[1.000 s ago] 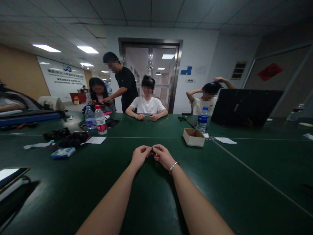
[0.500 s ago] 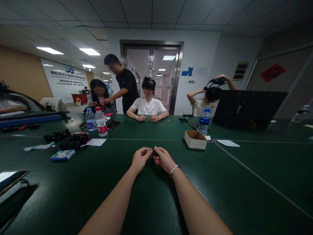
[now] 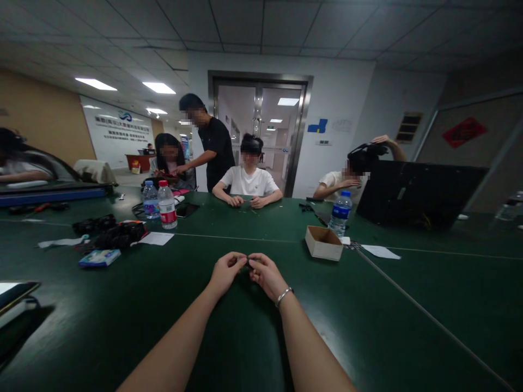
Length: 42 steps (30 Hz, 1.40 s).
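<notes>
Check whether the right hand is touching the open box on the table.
Apart. The head view shows a plain stretch of green tabletop between the right hand and the open box.

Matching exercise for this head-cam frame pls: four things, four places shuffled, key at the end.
Things
1. small dark piece
2. open box
3. red-capped bottle
4. silver bangle

Places
A. upright, beyond and left of both hands
B. around the right wrist
C. between the left hand and the right hand
D. on the table, right of both hands

Pairs: 1-C, 2-D, 3-A, 4-B
</notes>
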Each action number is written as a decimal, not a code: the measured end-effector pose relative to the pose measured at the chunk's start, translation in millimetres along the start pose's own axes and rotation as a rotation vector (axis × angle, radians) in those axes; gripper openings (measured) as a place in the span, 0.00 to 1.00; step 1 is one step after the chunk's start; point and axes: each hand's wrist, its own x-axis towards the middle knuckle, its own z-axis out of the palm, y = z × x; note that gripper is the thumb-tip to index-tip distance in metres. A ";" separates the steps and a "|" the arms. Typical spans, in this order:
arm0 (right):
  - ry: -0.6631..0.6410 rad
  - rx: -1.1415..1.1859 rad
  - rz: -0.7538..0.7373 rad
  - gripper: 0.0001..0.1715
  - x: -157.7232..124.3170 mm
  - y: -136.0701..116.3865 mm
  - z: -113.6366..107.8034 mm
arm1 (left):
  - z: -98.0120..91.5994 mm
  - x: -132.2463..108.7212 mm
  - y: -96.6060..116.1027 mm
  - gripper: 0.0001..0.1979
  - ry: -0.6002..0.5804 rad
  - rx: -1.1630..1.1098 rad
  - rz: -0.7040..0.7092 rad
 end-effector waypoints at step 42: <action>0.040 0.019 -0.011 0.21 -3.4 -3.0 -0.4 | 16.4 10.5 -7.2 0.24 0.020 -0.279 0.063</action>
